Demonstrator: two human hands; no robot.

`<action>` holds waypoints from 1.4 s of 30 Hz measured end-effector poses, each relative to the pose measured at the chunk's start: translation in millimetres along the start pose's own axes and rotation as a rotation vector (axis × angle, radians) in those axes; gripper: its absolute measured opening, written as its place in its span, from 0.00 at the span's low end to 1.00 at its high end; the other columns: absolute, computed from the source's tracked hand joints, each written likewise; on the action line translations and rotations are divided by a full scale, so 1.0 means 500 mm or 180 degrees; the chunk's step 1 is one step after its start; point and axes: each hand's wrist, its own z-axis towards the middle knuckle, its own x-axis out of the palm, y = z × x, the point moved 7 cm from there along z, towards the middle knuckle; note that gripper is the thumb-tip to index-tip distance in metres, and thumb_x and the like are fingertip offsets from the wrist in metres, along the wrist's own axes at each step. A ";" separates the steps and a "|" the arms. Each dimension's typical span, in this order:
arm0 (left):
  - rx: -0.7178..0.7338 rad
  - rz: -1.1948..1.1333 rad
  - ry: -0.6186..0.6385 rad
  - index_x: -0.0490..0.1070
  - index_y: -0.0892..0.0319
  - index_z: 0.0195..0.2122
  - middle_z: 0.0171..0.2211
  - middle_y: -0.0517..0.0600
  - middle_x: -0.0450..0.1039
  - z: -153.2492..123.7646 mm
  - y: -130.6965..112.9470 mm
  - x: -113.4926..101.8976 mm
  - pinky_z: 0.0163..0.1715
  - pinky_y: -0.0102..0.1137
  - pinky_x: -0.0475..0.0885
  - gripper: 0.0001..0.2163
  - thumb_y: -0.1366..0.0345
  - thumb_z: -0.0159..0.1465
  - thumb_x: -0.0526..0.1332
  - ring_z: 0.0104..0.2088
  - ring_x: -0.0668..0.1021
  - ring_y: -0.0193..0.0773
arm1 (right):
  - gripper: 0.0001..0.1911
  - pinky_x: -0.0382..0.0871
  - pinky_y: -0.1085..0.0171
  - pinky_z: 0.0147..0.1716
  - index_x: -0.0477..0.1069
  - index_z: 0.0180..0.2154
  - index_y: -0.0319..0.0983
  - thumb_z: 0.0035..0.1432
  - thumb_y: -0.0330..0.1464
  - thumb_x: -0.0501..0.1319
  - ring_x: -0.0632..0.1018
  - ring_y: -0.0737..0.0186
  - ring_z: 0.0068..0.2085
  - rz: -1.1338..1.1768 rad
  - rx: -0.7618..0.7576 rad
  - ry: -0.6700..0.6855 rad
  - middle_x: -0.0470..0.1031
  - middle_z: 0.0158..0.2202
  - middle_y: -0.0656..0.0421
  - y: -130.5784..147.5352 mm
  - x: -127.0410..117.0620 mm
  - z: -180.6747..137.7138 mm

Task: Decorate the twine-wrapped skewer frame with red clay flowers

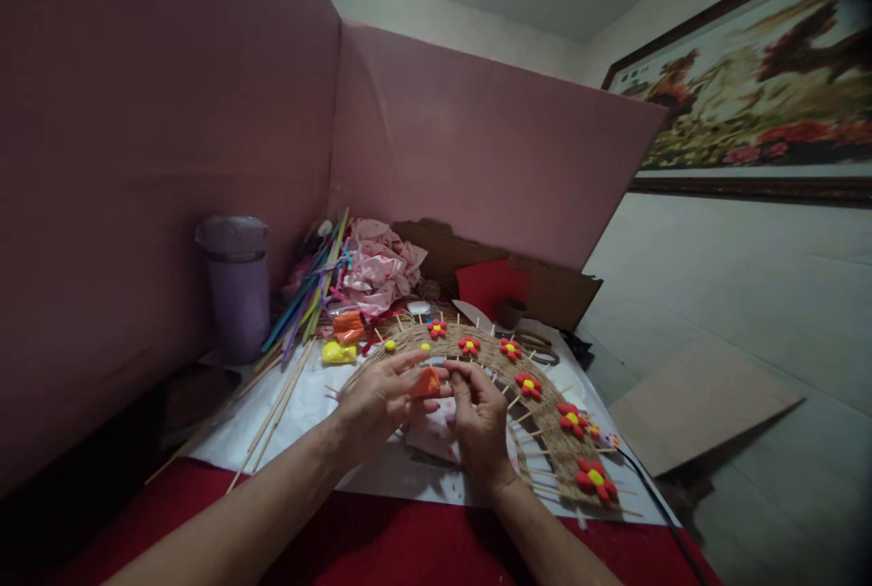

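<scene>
Over the middle of the white sheet, my left hand (381, 391) is closed around a soft orange lump of modelling clay (426, 382). Close beside it, my right hand (480, 418) has thumb and fingertips pinched together at the clay's right edge. What the pinch holds is too small to make out. Behind and to the right of both hands curves a woven twine arch (555, 418) with thin sticks poking from its edges. Red flowers with yellow centres (529, 385) sit along it. Yellow dots (391, 346) lie on its left part without petals.
Orange (349, 327) and yellow (339, 352) clay packets lie left of the arch. Loose sticks (279, 409) cross the sheet's left side. Beyond stand a purple tumbler (238, 295), coloured pipe cleaners (306, 295) and crumpled pink cloth (381, 268). Scissors (538, 345) and a black cable (658, 495) are at right.
</scene>
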 end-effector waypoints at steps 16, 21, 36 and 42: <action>0.0207 0.0448 -0.0078 0.67 0.65 0.26 0.22 0.50 0.71 0.016 0.007 -0.014 0.16 0.22 0.64 0.16 0.55 0.50 0.67 0.18 0.71 0.28 | 0.08 0.65 0.65 0.34 0.71 0.37 0.40 0.60 0.31 0.54 0.73 0.62 0.34 -0.0083 -0.0059 0.0041 0.73 0.32 0.58 0.006 0.003 -0.003; 0.0170 0.0347 -0.0157 0.68 0.65 0.31 0.28 0.52 0.74 0.015 0.008 -0.015 0.22 0.25 0.70 0.13 0.65 0.49 0.68 0.23 0.76 0.32 | 0.08 0.65 0.65 0.34 0.71 0.37 0.40 0.60 0.31 0.54 0.73 0.63 0.35 -0.0088 -0.0045 0.0045 0.73 0.33 0.58 0.004 0.002 -0.004; 0.0431 0.0412 -0.0263 0.65 0.63 0.32 0.23 0.45 0.70 0.011 -0.006 -0.008 0.20 0.23 0.67 0.16 0.66 0.46 0.70 0.19 0.72 0.27 | 0.08 0.66 0.65 0.35 0.71 0.37 0.40 0.60 0.31 0.53 0.73 0.63 0.35 -0.0086 -0.0073 0.0067 0.73 0.33 0.59 0.009 0.004 -0.004; 0.0442 0.0464 -0.0270 0.64 0.62 0.33 0.22 0.44 0.69 0.011 -0.007 -0.011 0.15 0.23 0.62 0.16 0.64 0.48 0.68 0.15 0.70 0.27 | 0.08 0.66 0.65 0.33 0.71 0.37 0.39 0.60 0.31 0.53 0.73 0.62 0.34 -0.0112 -0.0070 0.0046 0.73 0.32 0.58 0.008 0.002 -0.003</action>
